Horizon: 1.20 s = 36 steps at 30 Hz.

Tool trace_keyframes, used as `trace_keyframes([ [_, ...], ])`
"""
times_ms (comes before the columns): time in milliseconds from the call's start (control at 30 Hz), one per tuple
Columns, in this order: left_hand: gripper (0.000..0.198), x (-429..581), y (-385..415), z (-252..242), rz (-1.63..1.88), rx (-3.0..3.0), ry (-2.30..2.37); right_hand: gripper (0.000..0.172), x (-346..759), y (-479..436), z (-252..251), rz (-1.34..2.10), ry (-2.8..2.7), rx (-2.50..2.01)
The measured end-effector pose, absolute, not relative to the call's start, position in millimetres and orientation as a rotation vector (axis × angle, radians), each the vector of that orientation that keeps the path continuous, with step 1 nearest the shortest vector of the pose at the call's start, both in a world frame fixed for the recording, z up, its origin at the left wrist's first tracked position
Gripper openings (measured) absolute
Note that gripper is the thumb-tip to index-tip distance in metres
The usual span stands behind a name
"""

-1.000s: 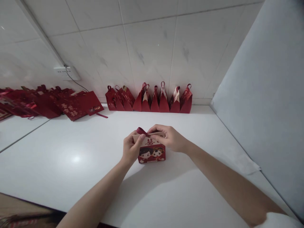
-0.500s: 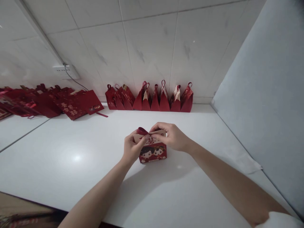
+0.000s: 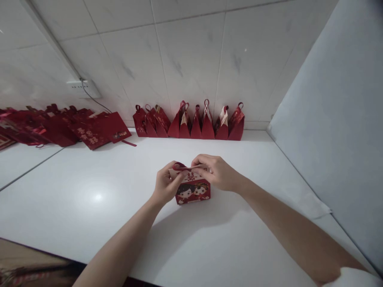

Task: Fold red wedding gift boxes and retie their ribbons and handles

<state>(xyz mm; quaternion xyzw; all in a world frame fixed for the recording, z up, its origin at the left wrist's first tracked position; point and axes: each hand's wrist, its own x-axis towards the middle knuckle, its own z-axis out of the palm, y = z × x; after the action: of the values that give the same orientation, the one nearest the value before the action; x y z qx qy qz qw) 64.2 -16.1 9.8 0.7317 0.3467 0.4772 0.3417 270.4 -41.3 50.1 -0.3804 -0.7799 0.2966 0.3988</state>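
A small red gift box (image 3: 193, 192) with two cartoon faces and a cream top panel stands upright on the white table (image 3: 119, 175). My left hand (image 3: 167, 183) pinches the left part of its top edge, thumb in front. On the right side of the same edge, my right hand (image 3: 217, 172) is closed, thumb and fingers pressed together. Between them a dark red ribbon loop (image 3: 180, 166) rises from the top, nearer my left hand. The fingertips hide part of the ribbon.
Several red boxes with ribbon loops (image 3: 196, 125) line the tiled wall (image 3: 191, 59). Flat red bags (image 3: 89, 131) are piled at the back left, below a socket strip (image 3: 83, 88). A pale panel (image 3: 335, 111) borders the right side.
The ribbon loop sits slightly lower and flatter over the box top. My right fingers have shifted slightly right along the edge; both hands remain on the box.
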Motion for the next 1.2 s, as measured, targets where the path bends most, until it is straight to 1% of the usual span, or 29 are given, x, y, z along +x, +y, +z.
trace_keyframes([
  [100,0.015,63.4,-13.0,7.5,1.238,1.889,0.850,0.011,272.9,-37.9,47.4,0.659,-2.047,-0.902],
  [267,0.020,65.7,-7.3,0.8,1.229,1.798,0.818,0.015,276.3,-35.8,48.8,0.603,-2.059,-0.932],
  [400,0.021,68.8,-5.8,-6.1,1.232,1.733,0.804,0.012,278.3,-38.0,51.1,0.546,-2.031,-0.910],
  [467,0.029,70.0,-6.2,-10.2,1.200,1.699,0.788,0.016,278.3,-40.2,53.0,0.504,-2.044,-0.879],
  [600,0.034,71.3,-9.0,-16.5,1.165,1.743,0.792,0.027,275.1,-43.7,55.6,0.377,-2.144,-0.803],
  [633,0.040,71.3,-9.9,-16.8,1.185,1.779,0.798,0.030,274.1,-44.0,55.5,0.338,-2.168,-0.790],
  [700,0.060,70.7,-11.1,-15.1,1.270,1.865,0.785,0.034,272.3,-44.1,54.5,0.276,-2.203,-0.775],
  [733,0.070,69.8,-11.3,-13.1,1.339,1.914,0.759,0.034,271.5,-44.2,53.9,0.260,-2.215,-0.771],
  [767,0.074,68.6,-11.4,-10.4,1.417,1.970,0.723,0.033,271.0,-44.2,53.3,0.254,-2.219,-0.775],
  [800,0.071,67.0,-11.4,-7.1,1.489,2.031,0.693,0.031,270.6,-44.4,52.8,0.251,-2.217,-0.785],
  [833,0.062,65.2,-11.4,-3.3,1.546,2.092,0.679,0.029,270.4,-44.6,52.5,0.247,-2.210,-0.797],
  [900,0.037,61.7,-12.7,4.8,1.611,2.176,0.729,0.025,270.6,-45.1,52.3,0.242,-2.194,-0.821],
  [967,0.020,59.2,-15.7,12.2,1.627,2.196,0.822,0.022,271.1,-45.4,52.7,0.236,-2.183,-0.839],
  [1100,0.012,58.4,-23.0,20.5,1.602,2.128,0.915,0.018,271.0,-45.8,53.8,0.240,-2.155,-0.909],
  [1200,0.010,58.2,-23.1,21.3,1.552,1.929,0.972,0.019,270.2,-46.4,54.4,0.251,-2.139,-0.935],
])
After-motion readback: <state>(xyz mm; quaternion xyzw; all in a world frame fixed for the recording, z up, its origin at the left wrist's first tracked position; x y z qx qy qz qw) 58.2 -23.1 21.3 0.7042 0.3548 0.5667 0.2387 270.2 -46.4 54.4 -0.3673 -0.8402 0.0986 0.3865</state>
